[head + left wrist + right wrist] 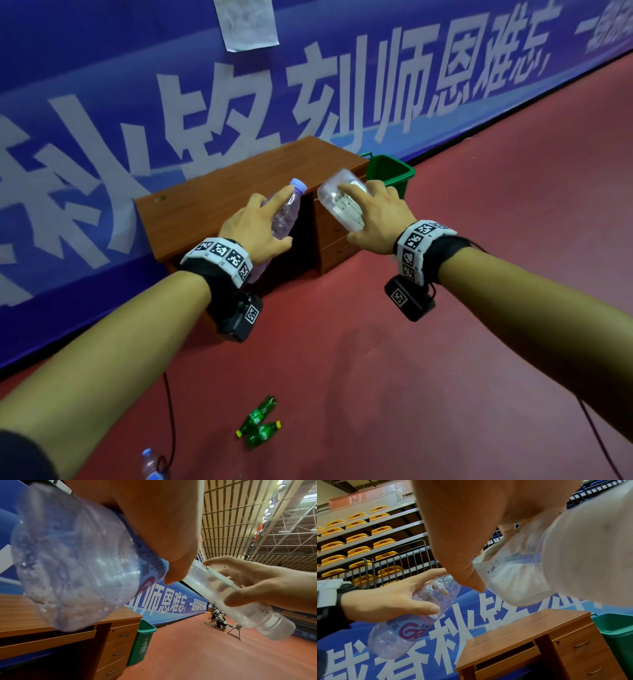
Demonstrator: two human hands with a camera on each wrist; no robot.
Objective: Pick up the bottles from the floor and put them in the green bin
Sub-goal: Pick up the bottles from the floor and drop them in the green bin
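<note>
My left hand grips a clear water bottle with a pale blue cap, held up in the air in front of the wooden desk; its base fills the left wrist view. My right hand grips a frosted white bottle, base pointing away from me, cap end near my wrist. The green bin stands on the floor just beyond the desk's right end, ahead of both hands. Two green bottles and a clear bottle lie on the red floor near my feet.
A brown wooden desk with drawers stands against a blue banner wall. Black cables trail over the red floor. People crouch far down the hall. Yellow stadium seats rise behind a railing.
</note>
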